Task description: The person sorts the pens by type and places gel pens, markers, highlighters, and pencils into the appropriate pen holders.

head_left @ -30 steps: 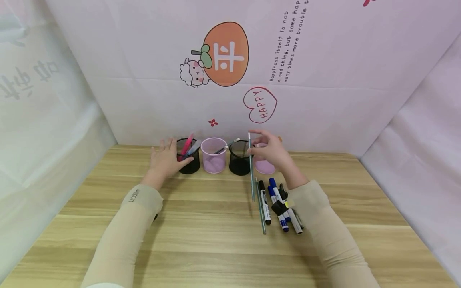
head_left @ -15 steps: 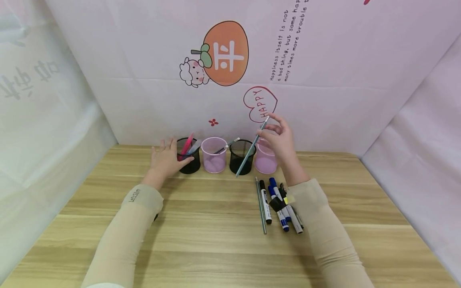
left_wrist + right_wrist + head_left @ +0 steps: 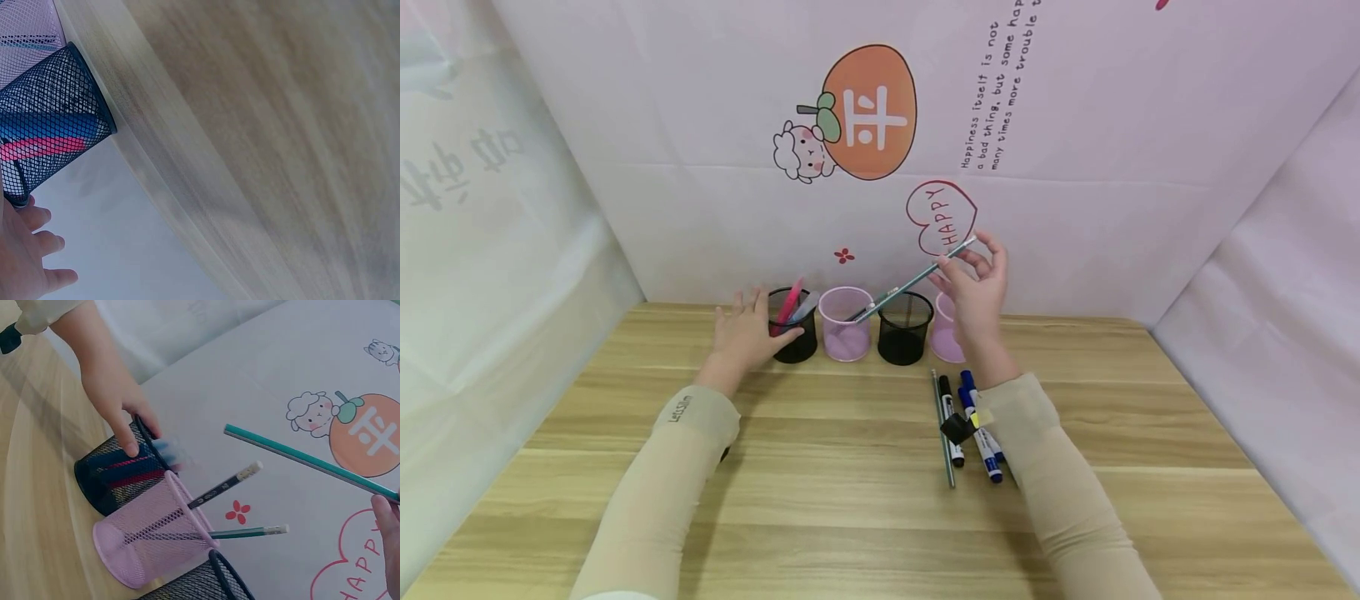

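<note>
My right hand [image 3: 977, 287] pinches a green pencil [image 3: 910, 285] near its white eraser end. The pencil slants down leftward, its far end over the left pink mesh pen holder [image 3: 847, 343] in the head view. Two pencils with white erasers, one black [image 3: 215, 490] and one green [image 3: 250, 532], stand in that holder. My left hand [image 3: 741, 340] rests against the left black mesh pen holder [image 3: 795, 346], thumb across its side and fingers spread. Pink [image 3: 790, 302] and bluish pens are inside it.
A second black mesh pen holder [image 3: 901, 343] and a right pink one [image 3: 946, 343], partly behind my right hand, complete the row by the cloth wall. Another pencil [image 3: 945, 442], a black marker [image 3: 957, 457] and blue-capped markers [image 3: 988, 463] lie on the wooden table, partly under my right sleeve.
My right hand has risen and tilted the pencil from near upright to a leftward slant, swinging its lower end up to the left pink holder. The left hand has stayed put.
</note>
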A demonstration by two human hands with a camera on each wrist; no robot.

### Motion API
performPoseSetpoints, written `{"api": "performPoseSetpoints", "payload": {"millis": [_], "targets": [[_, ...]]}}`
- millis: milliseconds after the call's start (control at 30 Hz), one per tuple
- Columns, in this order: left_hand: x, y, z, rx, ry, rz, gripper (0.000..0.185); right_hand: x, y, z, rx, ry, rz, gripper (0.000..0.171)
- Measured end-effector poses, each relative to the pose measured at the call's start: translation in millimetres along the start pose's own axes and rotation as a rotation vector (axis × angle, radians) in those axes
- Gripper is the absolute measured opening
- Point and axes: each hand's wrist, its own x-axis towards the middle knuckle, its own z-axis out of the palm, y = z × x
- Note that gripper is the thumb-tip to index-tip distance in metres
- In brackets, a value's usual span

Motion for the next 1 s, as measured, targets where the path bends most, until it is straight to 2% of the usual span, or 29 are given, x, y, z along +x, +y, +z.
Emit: {"api": "performPoseSetpoints", "payload": {"millis": [200, 333, 433, 600, 800, 1000], "targets": [[0.4, -1.8, 1.4, 0.011, 0.0, -0.002, 0.108, -8.6, 12.4, 12.3, 0.043, 0.06, -0.058, 0.059], [1.2, -2.6, 2.9, 0.007, 0.001, -0.003, 0.108, -14.8, 20.8, 20.7, 0.061, 0.042, -0.15, 0.051], [1.7, -2.3, 3.2, 0.003, 0.004, -0.003, 0.107, -17.8, 27.4, 24.7, 0.046, -0.01, -0.246, 0.044], [2.3, -1.9, 3.6, 0.0, 0.013, -0.001, 0.105, -21.0, 39.5, 27.4, -0.03, -0.105, -0.356, 0.035], [2.6, -2.0, 4.3, -0.005, 0.009, -0.005, 0.105, -26.1, 52.2, 28.5, -0.163, -0.163, -0.376, 0.019], [4.1, -3.0, 4.6, -0.001, 0.008, -0.002, 0.106, -31.8, 57.1, 26.3, -0.328, -0.27, -0.418, 0.014]]}}
